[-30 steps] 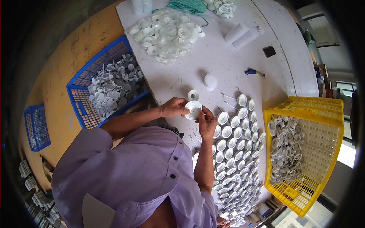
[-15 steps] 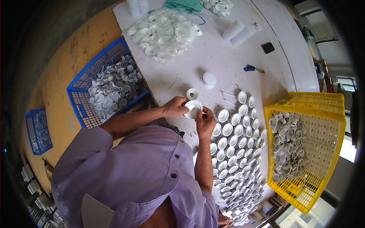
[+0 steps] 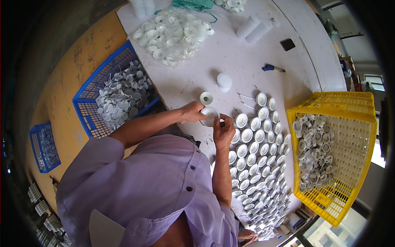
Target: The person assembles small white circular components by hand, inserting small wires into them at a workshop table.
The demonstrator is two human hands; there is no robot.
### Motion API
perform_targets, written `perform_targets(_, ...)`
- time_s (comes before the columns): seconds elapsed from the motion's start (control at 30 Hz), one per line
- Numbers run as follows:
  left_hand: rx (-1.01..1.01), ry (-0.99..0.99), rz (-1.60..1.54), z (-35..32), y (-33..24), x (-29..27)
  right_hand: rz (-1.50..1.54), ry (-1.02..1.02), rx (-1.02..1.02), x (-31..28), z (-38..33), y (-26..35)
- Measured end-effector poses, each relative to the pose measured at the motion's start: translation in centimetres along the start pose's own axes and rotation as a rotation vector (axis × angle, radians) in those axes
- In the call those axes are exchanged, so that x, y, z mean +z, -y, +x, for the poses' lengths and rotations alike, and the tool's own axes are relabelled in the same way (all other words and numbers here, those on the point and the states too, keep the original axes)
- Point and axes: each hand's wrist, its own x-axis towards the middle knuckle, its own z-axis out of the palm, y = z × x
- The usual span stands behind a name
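You have many round white plastic caps [image 3: 255, 164] already laid in rows on the white surface [image 3: 230, 53] to the right; the blue mesh basket [image 3: 88, 109] at left is still well filled. Your left hand [image 3: 192, 112] and right hand [image 3: 223, 131] both pinch one shallow white plastic disc [image 3: 210, 115] between them, each grip narrow, at the near edge.

Bare bench [image 3: 242, 53] lies open beyond the hands, up to the bagged pile of white caps [image 3: 173, 25]. Obstacles there: tape roll [image 3: 206, 98] and white cap [image 3: 224, 81], near each other. Right side blocked by rows of white round fittings [image 3: 257, 152], then yellow crate [image 3: 329, 156]. Left edge bounded by blue crate [image 3: 113, 92].
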Motion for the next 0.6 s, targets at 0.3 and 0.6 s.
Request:
perform_targets(0.3, -0.075, -0.026, 0.139, 6.3, -0.7, 1.4, -0.559, 0.2, -0.288, -3.5, 2.1, 1.6)
perform_targets(0.6, -0.011, 0.059, 0.115, 14.3, -4.0, 4.2, -0.688, 0.071, -0.315, -8.0, 7.8, -4.8)
